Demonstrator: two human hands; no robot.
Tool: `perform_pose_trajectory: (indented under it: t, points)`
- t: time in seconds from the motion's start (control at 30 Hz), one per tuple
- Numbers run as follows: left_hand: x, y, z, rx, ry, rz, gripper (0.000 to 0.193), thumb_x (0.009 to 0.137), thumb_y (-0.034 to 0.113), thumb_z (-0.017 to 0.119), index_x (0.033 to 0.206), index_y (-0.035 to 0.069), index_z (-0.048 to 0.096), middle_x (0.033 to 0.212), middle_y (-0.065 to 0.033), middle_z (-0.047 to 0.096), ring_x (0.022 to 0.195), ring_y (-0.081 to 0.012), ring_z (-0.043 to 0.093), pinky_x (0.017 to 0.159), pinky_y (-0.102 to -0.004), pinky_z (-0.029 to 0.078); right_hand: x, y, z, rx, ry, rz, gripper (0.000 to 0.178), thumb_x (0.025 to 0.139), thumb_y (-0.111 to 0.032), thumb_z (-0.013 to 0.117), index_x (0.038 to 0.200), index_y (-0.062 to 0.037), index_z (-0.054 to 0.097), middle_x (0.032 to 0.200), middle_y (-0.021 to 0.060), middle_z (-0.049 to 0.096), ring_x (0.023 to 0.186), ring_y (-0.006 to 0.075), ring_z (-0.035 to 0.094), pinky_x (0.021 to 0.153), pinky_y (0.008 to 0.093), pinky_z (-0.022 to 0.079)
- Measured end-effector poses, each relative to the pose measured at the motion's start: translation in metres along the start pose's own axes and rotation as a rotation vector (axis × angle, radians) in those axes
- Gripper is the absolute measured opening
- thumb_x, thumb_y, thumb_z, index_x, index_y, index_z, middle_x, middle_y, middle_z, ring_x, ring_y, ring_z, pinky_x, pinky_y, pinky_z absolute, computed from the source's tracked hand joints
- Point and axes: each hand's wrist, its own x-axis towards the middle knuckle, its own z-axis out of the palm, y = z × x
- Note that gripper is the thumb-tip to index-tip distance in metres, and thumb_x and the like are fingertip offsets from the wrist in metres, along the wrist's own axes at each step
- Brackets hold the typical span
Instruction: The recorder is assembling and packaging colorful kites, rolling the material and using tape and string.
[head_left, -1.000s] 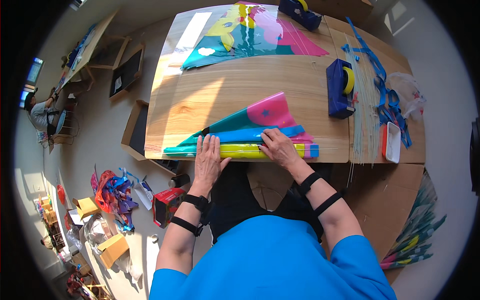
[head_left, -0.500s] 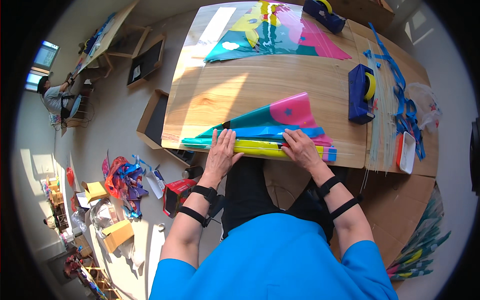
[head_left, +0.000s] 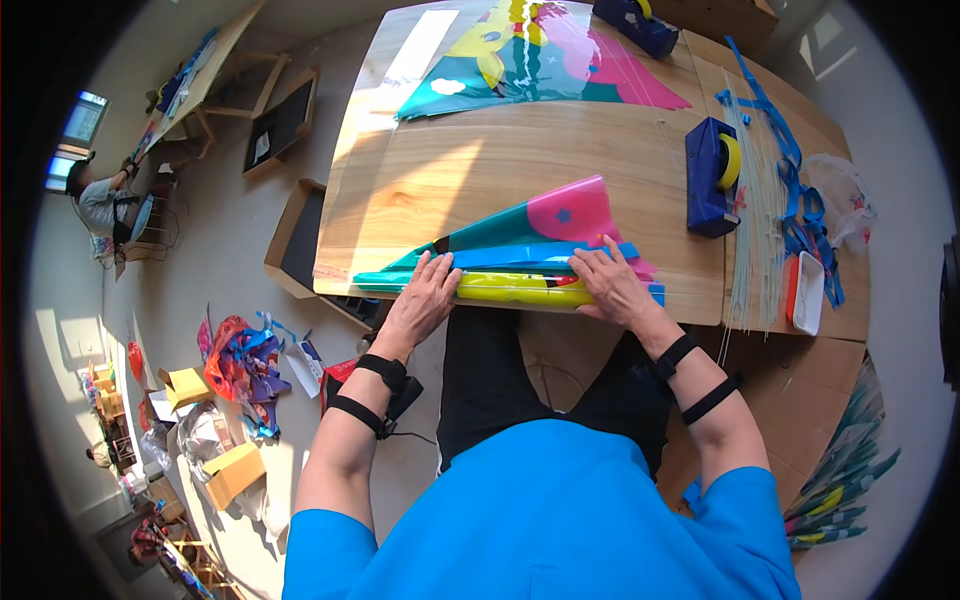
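A thin plastic sheet (head_left: 572, 212) in pink, teal and yellow lies folded into a wedge along the near edge of the wooden table (head_left: 440, 165). Its near side forms a narrow folded band with yellow showing between my hands. A blue strip (head_left: 512, 257) runs lengthwise over it. My left hand (head_left: 420, 303) rests on the left part of the band, fingers stretched forward onto the strip's left end. Toward the right end, my right hand (head_left: 615, 285) lies on the sheet and strip with its fingers spread. Part of the sheet is hidden beneath both hands.
More printed sheets (head_left: 545, 85) lie at the table's far side. A blue tape dispenser (head_left: 708, 180) stands at right, beside thin pale rods (head_left: 757, 220), tangled blue ribbon (head_left: 795, 190) and a small white tray (head_left: 808, 292). Boxes and crumpled plastic (head_left: 240, 360) litter the floor at left.
My right hand has slid slightly right along the sheet and its fingers have spread more. My left hand has shifted a little left. The whole view has moved slightly.
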Motion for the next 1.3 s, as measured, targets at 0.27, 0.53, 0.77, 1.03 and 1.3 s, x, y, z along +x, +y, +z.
perform_pose_trajectory:
  t: [0.27, 0.53, 0.77, 1.03, 1.3]
  points:
    - [-0.003, -0.001, 0.007, -0.114, 0.090, -0.011, 0.048, 0.085, 0.011, 0.063, 0.130, 0.002, 0.049, 0.138, -0.0226, 0.048, 0.132, -0.0339, 0.045, 0.119, -0.0471, 0.026, 0.003, -0.005, 0.012, -0.050, -0.019, -0.002, 0.063, 0.066, -0.022, 0.077, 0.122, -0.0036, 0.052, 0.125, 0.0184, 0.054, 0.119, 0.0307, 0.053, 0.117, 0.0551, 0.021]
    - [-0.001, 0.006, 0.012, 0.107, 0.068, 0.012, 0.042, 0.093, 0.007, 0.047, 0.135, 0.005, 0.046, 0.141, -0.0262, 0.046, 0.134, -0.0362, 0.044, 0.119, -0.0495, 0.022, -0.006, -0.015, 0.013, -0.091, 0.051, 0.002, 0.058, 0.069, -0.026, 0.073, 0.117, -0.0002, 0.054, 0.133, 0.0231, 0.051, 0.129, 0.0336, 0.047, 0.119, 0.0572, 0.014]
    - [0.000, 0.010, 0.020, 0.105, 0.076, -0.018, 0.046, 0.093, 0.007, 0.047, 0.139, 0.005, 0.046, 0.143, -0.0256, 0.044, 0.135, -0.0355, 0.043, 0.119, -0.0482, 0.024, -0.011, -0.011, 0.024, -0.227, 0.099, -0.026, 0.043, 0.076, -0.019, 0.066, 0.114, -0.0004, 0.056, 0.136, 0.0222, 0.051, 0.130, 0.0320, 0.048, 0.118, 0.0574, 0.019]
    - [-0.002, 0.007, 0.023, 0.070, 0.082, -0.044, 0.044, 0.092, 0.002, 0.045, 0.135, 0.000, 0.045, 0.143, -0.0213, 0.046, 0.136, -0.0311, 0.043, 0.119, -0.0469, 0.026, -0.013, -0.012, 0.031, -0.191, 0.074, 0.008, 0.038, 0.083, -0.012, 0.057, 0.118, 0.0011, 0.057, 0.140, 0.0211, 0.049, 0.133, 0.0306, 0.047, 0.118, 0.0556, 0.019]
    - [-0.004, 0.006, 0.023, 0.068, 0.120, -0.025, 0.039, 0.093, 0.008, 0.047, 0.130, -0.002, 0.051, 0.144, -0.0225, 0.046, 0.136, -0.0322, 0.044, 0.118, -0.0486, 0.026, -0.013, -0.005, 0.037, -0.080, 0.161, -0.005, 0.032, 0.083, -0.008, 0.055, 0.114, -0.0002, 0.058, 0.138, 0.0219, 0.051, 0.132, 0.0311, 0.048, 0.118, 0.0539, 0.021]
